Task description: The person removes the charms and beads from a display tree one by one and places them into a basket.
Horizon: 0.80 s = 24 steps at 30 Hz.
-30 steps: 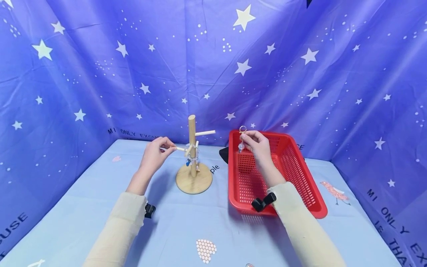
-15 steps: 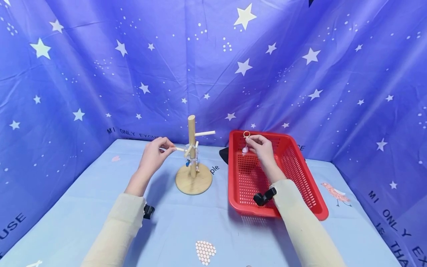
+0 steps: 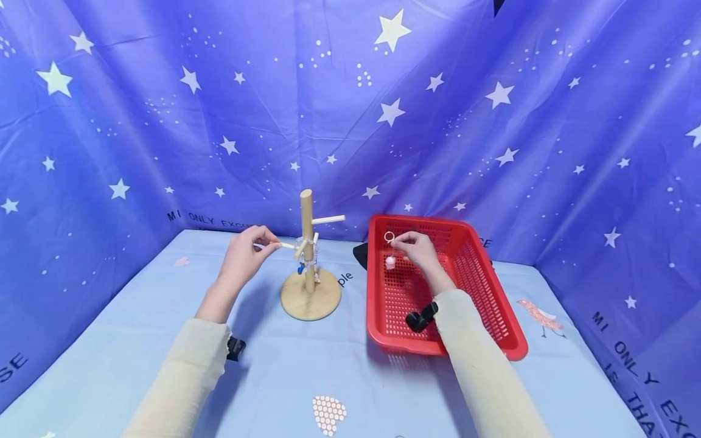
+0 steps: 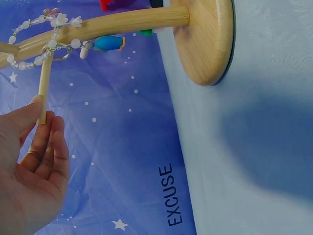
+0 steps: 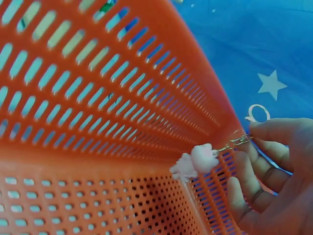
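A person in pale sleeves is working with 2 hands at a blue-covered table [image 3: 274,389]: the right hand [image 3: 420,250] is pinching a keychain [image 3: 390,262] by thumb and fingertips, its ring standing upward and its pink charm [image 5: 203,158] hanging over the far left part of a red basket [image 3: 373,286]. The left hand [image 3: 244,252] is pinching the tip of 1 peg [image 4: 45,81] on an upright wooden stand [image 3: 306,213]. A white beaded bracelet [image 4: 38,60] is hanging close to the post, a blue charm [image 4: 108,43] dangling below.
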Each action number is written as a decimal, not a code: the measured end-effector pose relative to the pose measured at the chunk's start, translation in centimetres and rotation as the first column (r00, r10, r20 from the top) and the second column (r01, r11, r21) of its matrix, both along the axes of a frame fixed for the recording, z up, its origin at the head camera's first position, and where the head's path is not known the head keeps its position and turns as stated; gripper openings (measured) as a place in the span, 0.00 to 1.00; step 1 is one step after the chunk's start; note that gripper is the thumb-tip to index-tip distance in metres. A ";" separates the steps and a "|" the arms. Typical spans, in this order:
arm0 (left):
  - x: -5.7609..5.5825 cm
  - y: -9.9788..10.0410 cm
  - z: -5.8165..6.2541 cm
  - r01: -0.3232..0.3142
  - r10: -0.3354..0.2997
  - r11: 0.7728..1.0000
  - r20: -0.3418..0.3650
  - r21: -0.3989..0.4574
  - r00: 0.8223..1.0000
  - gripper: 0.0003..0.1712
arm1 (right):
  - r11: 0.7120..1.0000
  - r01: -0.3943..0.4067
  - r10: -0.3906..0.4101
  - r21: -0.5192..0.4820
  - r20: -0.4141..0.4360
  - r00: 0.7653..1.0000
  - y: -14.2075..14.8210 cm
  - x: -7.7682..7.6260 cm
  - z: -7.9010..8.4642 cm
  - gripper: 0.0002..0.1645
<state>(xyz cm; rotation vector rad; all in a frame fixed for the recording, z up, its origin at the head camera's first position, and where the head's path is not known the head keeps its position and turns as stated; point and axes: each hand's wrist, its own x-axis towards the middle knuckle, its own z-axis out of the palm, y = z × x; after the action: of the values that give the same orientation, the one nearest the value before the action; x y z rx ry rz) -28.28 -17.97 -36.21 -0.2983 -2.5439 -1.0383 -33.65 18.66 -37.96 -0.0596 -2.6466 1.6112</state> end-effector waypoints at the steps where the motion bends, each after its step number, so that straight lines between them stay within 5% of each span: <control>1: 0.0 0.0 0.0 -0.001 0.001 1.000 -0.002 0.000 1.000 0.07 | 1.000 -0.007 0.006 0.016 0.013 1.000 0.0 0.0 -0.1 0.16; 12: 0.1 -0.1 -0.1 -0.003 0.003 1.000 0.006 0.001 1.000 0.07 | 0.992 -0.050 0.038 0.119 0.101 0.994 0.9 -0.5 -1.2 0.14; 24: 0.0 0.0 -0.1 -0.005 0.005 1.000 0.010 -0.008 1.000 0.07 | 0.972 0.010 -0.036 0.233 0.107 0.994 2.0 -1.0 -1.9 0.14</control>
<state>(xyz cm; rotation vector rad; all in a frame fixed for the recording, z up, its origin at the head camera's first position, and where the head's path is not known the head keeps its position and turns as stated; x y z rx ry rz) -28.29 -18.00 -36.30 -0.2893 -2.5564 -1.0306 -34.63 20.63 -39.88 -0.1761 -2.8864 1.3169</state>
